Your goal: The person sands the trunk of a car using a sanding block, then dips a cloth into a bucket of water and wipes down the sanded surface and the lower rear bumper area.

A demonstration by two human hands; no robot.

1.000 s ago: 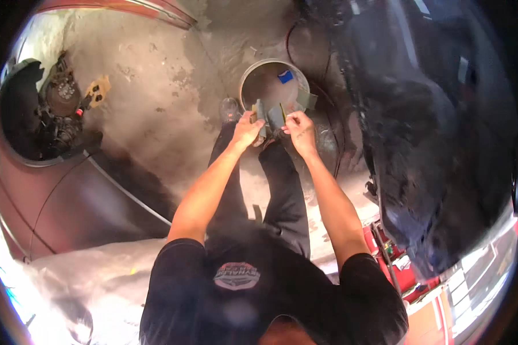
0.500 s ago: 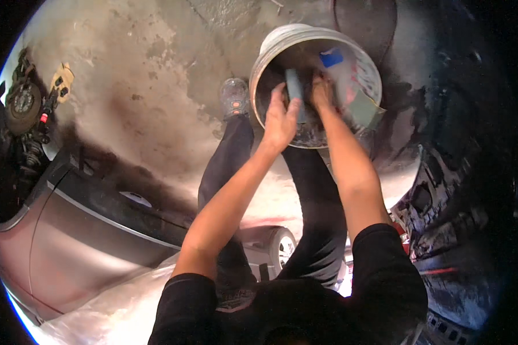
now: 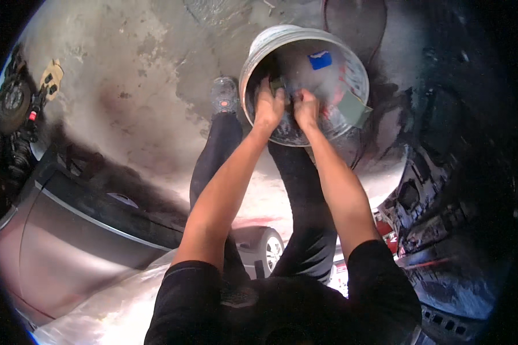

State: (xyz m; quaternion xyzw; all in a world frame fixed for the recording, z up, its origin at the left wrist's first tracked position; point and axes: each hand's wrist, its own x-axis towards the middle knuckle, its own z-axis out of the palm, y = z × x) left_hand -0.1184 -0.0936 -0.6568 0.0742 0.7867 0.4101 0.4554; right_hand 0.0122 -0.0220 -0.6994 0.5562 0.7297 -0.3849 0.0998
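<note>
Both hands are down inside a wide white bucket [image 3: 353,72] that stands in front of my legs. My left hand [image 3: 269,106] is closed on a small grey-green piece [image 3: 278,84], flat-looking and partly lost in shadow. Just to its right, my right hand [image 3: 306,108] has its fingers bent and pinched together. What they hold, if anything, is too blurred to make out. A grey-green sheet [image 3: 353,108], like sandpaper, hangs over the bucket's right rim. A blue patch [image 3: 320,60] shows at the bucket's far inner side.
My shoe [image 3: 224,95] is left of the bucket on the stained concrete floor [image 3: 138,63]. A grey car panel [image 3: 81,230] lies at lower left, with a wheel part [image 3: 14,100] beyond it. Dark car parts [image 3: 425,195] stand at the right.
My left hand has turned the piece, which stood up as a pale strip and now looks shorter and darker. My right hand has drawn back toward me. The view has shifted slightly.
</note>
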